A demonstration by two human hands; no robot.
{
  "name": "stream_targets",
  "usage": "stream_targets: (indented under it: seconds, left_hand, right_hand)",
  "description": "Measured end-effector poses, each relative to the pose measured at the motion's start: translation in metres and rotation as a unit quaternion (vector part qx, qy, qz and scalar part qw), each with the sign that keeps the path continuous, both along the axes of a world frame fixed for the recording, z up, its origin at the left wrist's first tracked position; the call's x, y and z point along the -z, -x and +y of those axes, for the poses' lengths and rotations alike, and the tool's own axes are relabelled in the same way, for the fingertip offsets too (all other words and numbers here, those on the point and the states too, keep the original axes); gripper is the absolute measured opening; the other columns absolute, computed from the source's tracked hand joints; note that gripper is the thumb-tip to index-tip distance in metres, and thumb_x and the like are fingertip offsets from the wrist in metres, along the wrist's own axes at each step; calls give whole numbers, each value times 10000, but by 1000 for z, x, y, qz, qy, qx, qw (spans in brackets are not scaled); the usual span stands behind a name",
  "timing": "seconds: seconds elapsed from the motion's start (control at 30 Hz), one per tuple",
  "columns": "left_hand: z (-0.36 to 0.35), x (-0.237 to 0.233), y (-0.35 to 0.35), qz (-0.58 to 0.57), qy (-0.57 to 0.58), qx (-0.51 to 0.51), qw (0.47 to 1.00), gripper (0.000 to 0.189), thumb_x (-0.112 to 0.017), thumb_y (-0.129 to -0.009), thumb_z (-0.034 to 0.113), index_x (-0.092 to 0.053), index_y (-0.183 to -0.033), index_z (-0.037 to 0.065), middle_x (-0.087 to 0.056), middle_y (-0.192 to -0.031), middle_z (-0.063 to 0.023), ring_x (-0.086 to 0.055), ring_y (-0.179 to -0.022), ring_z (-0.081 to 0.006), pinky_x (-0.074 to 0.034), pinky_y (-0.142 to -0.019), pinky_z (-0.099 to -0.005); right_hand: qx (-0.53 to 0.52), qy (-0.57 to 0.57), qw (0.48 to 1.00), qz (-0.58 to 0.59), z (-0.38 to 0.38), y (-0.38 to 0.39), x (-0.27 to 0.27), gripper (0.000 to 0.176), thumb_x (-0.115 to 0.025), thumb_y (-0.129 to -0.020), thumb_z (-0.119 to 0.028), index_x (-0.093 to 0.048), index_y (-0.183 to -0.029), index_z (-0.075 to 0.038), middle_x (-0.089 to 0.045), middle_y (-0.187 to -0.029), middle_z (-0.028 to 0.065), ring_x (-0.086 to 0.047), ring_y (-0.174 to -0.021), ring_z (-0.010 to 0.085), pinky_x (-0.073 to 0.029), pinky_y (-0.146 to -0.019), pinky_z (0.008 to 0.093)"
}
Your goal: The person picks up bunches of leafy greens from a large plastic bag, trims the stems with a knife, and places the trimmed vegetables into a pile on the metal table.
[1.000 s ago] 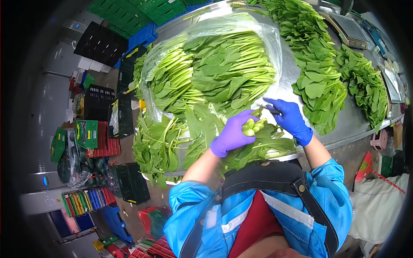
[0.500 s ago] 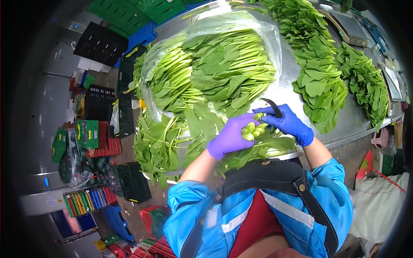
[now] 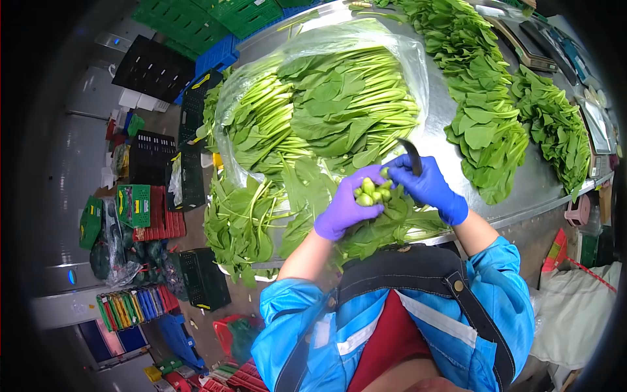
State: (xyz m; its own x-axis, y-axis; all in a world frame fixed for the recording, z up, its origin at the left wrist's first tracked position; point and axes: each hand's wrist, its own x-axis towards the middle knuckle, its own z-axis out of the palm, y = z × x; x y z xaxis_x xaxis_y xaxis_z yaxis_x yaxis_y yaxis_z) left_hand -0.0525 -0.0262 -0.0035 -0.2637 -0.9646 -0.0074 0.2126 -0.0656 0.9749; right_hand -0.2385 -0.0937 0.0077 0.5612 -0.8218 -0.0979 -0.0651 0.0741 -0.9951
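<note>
Left hand (image 3: 344, 208) gripped a spinach bunch (image 3: 375, 219) by its stem ends; right hand (image 3: 424, 186) held a small knife (image 3: 411, 155) against them, above the tabletop (image 3: 522, 189).

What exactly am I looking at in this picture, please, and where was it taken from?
There is no machine here: the single picture comes from a camera worn on a person's head, looking down at their own gloved hands. The left hand, in a purple glove, grips a bunch of pale green stems. The right hand, in a blue glove, holds a dark curved knife with its blade sticking up beside those stems. In front lies a shiny steel table bearing a clear plastic bag of leafy greens and rows of loose green leaves. Green plastic crates stand on the floor to the left.
</note>
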Motion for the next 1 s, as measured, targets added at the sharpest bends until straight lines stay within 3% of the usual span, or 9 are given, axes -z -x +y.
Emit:
stream_targets:
  seconds: [0.1,0.2,0.3,0.43,0.57,0.8,0.9,0.93,1.0]
  left_hand:
    - [-2,-3,-19,20,39,-35,998,438,-733,-620,85,-565,-1025,58,-575,-1137,-155,-552,-1073,-281,-399,-960,-391]
    - [4,-33,-40,17,39,-73,996,449,-738,-624,152,-562,-1026,62,-545,-1197,-204,-519,-1136,-307,-378,-978,-400]
    - [4,-39,-58,-6,94,-128,987,484,-750,-612,203,-560,-1035,66,-506,-1253,-247,-471,-1194,-325,-350,-998,-419]
    - [-3,-36,-70,-87,145,-107,980,437,-744,-617,202,-583,-998,63,-463,-1319,-233,-411,-1261,-315,-298,-1047,-423]
    - [-5,-35,-49,-117,130,-34,984,400,-696,-590,99,-602,-978,62,-368,-1406,-214,-382,-1292,-322,-316,-1042,-418]
    - [-13,-33,5,-252,124,179,943,430,-715,-568,100,-633,-988,61,-400,-1389,-153,-452,-1220,-270,-357,-1002,-369]
    - [-9,-35,5,-186,-13,79,979,464,-727,-564,104,-629,-1017,80,-443,-1326,-136,-475,-1170,-257,-365,-985,-353]
    - [-10,-28,-1,-239,54,54,968,488,-736,-561,110,-620,-1033,74,-468,-1278,-123,-470,-1164,-242,-358,-988,-345]
    - [-10,-24,-2,-230,52,57,970,479,-730,-560,116,-616,-1020,45,-493,-1245,-136,-491,-1145,-244,-375,-974,-340]
  right_hand:
    - [40,-8,997,70,-50,-4,29,317,-548,-901,-342,-661,-1075,-101,-646,-754,13,-556,-602,82,-462,-548,233]
    - [193,318,890,263,-109,5,124,349,-654,-767,-218,-627,-1082,-69,-640,-1020,153,-615,-939,335,-485,-809,380]
    - [169,294,871,356,-121,14,153,399,-658,-759,-232,-603,-1132,-103,-613,-1116,130,-600,-983,317,-470,-855,371]
    - [91,269,916,282,-113,34,128,351,-695,-759,-220,-655,-1073,-68,-667,-952,146,-649,-855,252,-500,-745,339]
    - [30,231,959,160,-66,46,29,296,-744,-720,-124,-691,-1002,-51,-598,-691,-2,-414,-543,67,-361,-503,245]
    - [-101,164,980,51,-24,39,-20,459,-720,-726,-37,-608,-1170,-69,-635,-730,-18,-385,-528,43,-347,-481,218]
    - [-34,204,973,99,-17,32,-15,489,-697,-756,-48,-576,-1224,-116,-649,-750,14,-410,-523,73,-371,-495,219]
    - [18,379,918,115,-15,28,3,551,-664,-740,-30,-549,-1260,-172,-647,-810,57,-500,-529,141,-418,-508,256]
    - [14,421,896,145,-12,21,20,603,-655,-711,-21,-530,-1277,-187,-635,-825,71,-535,-555,185,-438,-519,284]
